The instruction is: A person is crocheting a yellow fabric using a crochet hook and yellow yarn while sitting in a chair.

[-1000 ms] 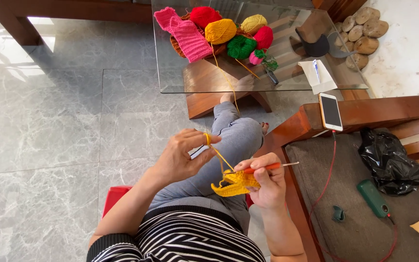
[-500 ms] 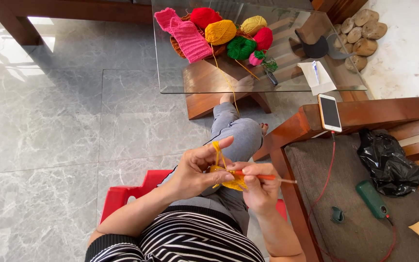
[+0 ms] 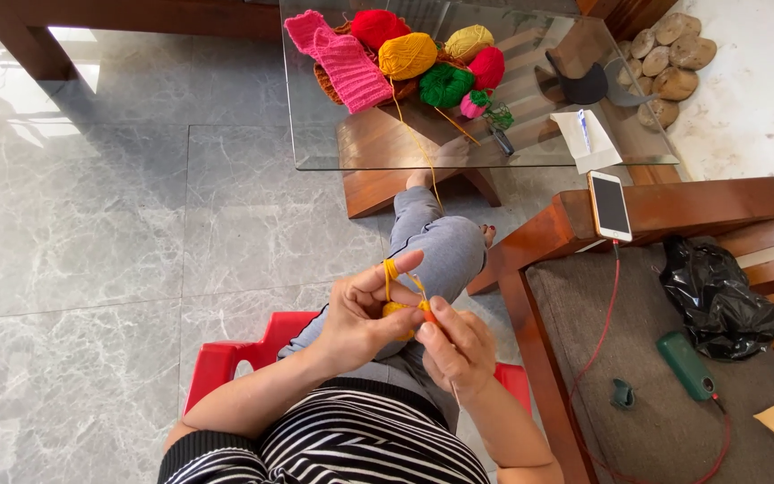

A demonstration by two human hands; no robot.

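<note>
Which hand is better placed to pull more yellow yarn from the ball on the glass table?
Left, probably: the left hand has the yellow strand looped over its raised forefinger, while the right hand grips the crochet piece.

We take this for a home living room: a polished grey marble floor (image 3: pixel 91 233), a glass-topped coffee table (image 3: pixel 512 143) heaped with yarn balls (image 3: pixel 408 56), and beside us a wooden sofa (image 3: pixel 674 215) with a cushioned seat and a charging phone (image 3: pixel 610 205)
</note>
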